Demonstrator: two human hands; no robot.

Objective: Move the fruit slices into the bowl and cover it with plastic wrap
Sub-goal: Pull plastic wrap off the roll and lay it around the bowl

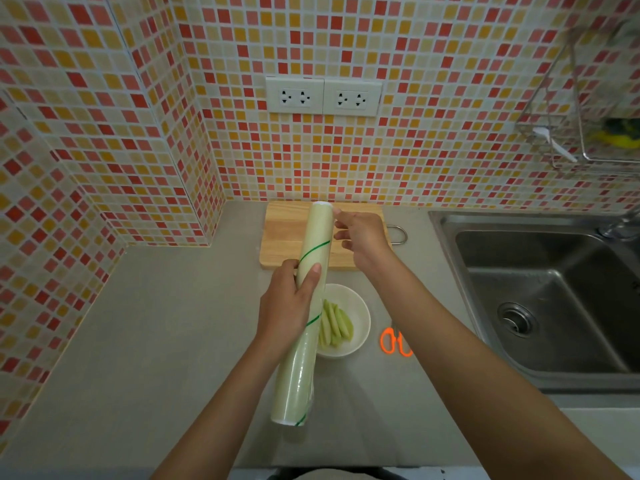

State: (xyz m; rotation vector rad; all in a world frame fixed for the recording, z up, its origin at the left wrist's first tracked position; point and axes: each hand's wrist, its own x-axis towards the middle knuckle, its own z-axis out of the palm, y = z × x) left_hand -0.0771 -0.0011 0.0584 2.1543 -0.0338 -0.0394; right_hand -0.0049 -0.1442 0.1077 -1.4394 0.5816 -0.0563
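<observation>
A white bowl (360,317) sits on the grey counter and holds several pale green fruit slices (334,327). Above it I hold a long roll of plastic wrap (313,244) with a green stripe, pointing away from me and hiding the bowl's left side. My left hand (287,306) grips the roll around its middle. My right hand (362,237) is at the roll's far right side with fingers spread, fingertips touching or close to the roll's surface; nothing is clearly pinched.
A wooden cutting board (280,237) lies bare behind the bowl against the tiled wall. Orange-handled scissors (394,342) rest right of the bowl. A steel sink (540,299) fills the right side. A wire rack (588,133) hangs above it.
</observation>
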